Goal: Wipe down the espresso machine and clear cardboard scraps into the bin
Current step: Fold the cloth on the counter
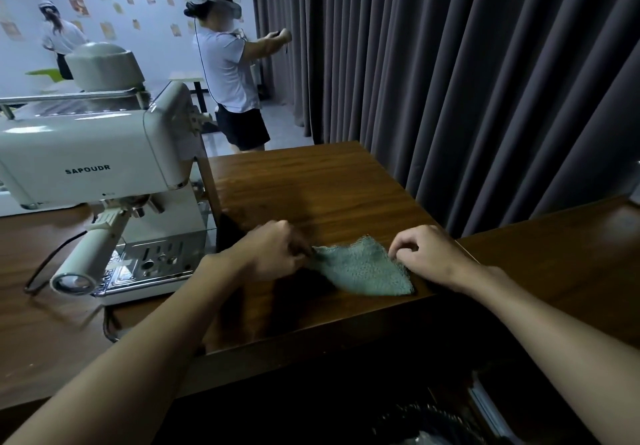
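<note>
so there's a teal terry-textured cloth [363,266] lying flat on the dark glossy wood-grain table [311,181], near its front edge — nubby weave, roughly diamond-shaped. left hand [273,249] has its fingers curled, pinching the cloth's left corner; right hand [424,249] is knuckles-up, fingers curled onto the right corner. both forearms reach in from below. the cream, rounded glossy espresso machine [93,157] with a chrome drip tray [152,264] sits just left — portafilter handle [93,254] sticking out toward the camera.
</note>
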The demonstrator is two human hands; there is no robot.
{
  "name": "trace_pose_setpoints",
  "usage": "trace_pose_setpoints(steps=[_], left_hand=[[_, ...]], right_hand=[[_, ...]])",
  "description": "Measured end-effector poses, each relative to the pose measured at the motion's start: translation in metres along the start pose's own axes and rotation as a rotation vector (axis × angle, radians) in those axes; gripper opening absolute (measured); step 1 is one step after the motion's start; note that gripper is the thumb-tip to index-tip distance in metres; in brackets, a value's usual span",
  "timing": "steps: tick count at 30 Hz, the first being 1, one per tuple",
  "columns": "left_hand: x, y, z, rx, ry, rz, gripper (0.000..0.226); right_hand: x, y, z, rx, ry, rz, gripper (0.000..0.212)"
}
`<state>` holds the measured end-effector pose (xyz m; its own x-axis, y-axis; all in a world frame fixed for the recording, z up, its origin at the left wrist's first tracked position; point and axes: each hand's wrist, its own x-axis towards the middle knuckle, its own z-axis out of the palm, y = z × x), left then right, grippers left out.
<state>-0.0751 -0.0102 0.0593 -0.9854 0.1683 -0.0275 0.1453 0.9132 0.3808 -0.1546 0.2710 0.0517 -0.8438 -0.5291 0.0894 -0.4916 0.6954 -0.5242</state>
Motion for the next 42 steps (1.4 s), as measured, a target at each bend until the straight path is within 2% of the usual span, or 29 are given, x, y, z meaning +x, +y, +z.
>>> trace_pose_setpoints(steps=[3, 5, 10, 12, 14, 16, 19, 22, 25, 31, 36, 42], left_hand=[[0.003, 0.001, 0.014, 0.024, 0.101, -0.012, 0.021], [0.008, -0.002, 0.025, 0.065, 0.135, 0.054, 0.026], [0.014, -0.015, 0.045, 0.138, 0.031, -0.041, 0.055], [0.014, -0.016, 0.048, 0.164, 0.010, -0.078, 0.060], [0.014, -0.015, 0.047, 0.186, 0.024, -0.122, 0.062], [0.013, -0.011, 0.044, 0.226, 0.040, -0.139, 0.054], [0.012, -0.015, 0.046, 0.173, 0.071, -0.120, 0.041], [0.014, -0.021, 0.048, 0.106, 0.111, -0.110, 0.028], [0.016, -0.022, 0.049, 0.067, 0.163, -0.116, 0.021], [0.014, -0.019, 0.046, -0.094, 0.308, -0.069, 0.006], [0.013, -0.015, 0.037, -0.184, 0.354, -0.026, 0.003], [0.018, -0.016, 0.031, -0.291, 0.355, 0.011, 0.005]], right_hand=[[0.003, 0.015, 0.016, 0.025, 0.081, 0.017, 0.017], [0.007, 0.023, 0.025, 0.006, 0.033, 0.038, 0.019], [0.010, 0.029, 0.041, -0.045, -0.015, 0.080, 0.045], [0.012, 0.028, 0.044, -0.008, -0.010, 0.104, 0.045], [0.012, 0.026, 0.046, -0.023, 0.026, 0.126, 0.035], [0.012, 0.024, 0.044, -0.085, 0.063, 0.134, 0.027], [0.014, 0.019, 0.041, -0.021, 0.041, 0.159, 0.024], [0.023, 0.016, 0.045, 0.113, 0.037, 0.184, 0.043], [0.032, 0.012, 0.053, 0.223, 0.058, 0.189, 0.048], [0.036, 0.011, 0.058, 0.240, 0.116, 0.190, 0.029], [0.028, 0.006, 0.039, 0.317, 0.157, 0.086, 0.011], [0.016, 0.013, 0.013, 0.362, 0.178, 0.117, 0.008]])
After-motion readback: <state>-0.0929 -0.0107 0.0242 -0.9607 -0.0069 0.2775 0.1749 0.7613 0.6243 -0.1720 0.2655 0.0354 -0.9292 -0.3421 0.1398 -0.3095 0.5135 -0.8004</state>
